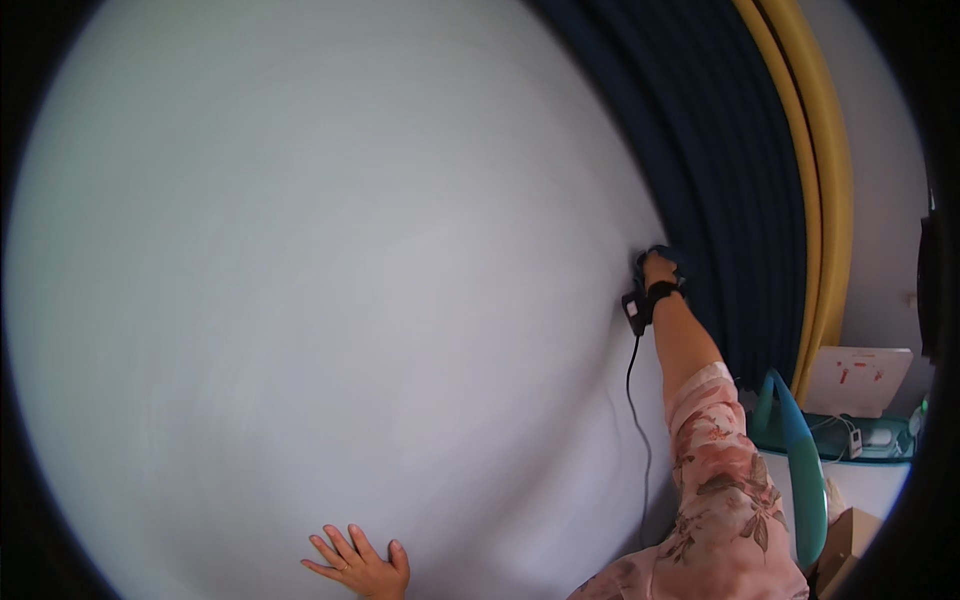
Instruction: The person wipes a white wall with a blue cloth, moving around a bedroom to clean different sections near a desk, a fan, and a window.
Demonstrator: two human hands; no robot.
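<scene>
My right hand (657,268) reaches far out to the right. Its fingers are closed on the edge of a dark blue curtain (740,200), with bunched blue cloth showing around them. The curtain falls in long folds beside a broad pale surface (330,280). Low in the picture, my left hand (363,568) has its fingers spread and holds nothing. It is over the pale surface; whether it touches cannot be made out. On my right wrist a black strap (664,291) carries a small black device (634,312).
A grey cable (640,440) runs down from the device. Yellow cloth (830,180) hangs right of the blue folds. At the lower right are a turquoise curved piece (803,470), a white panel (858,380) on a green shelf (880,457), and a brown cardboard box (848,548).
</scene>
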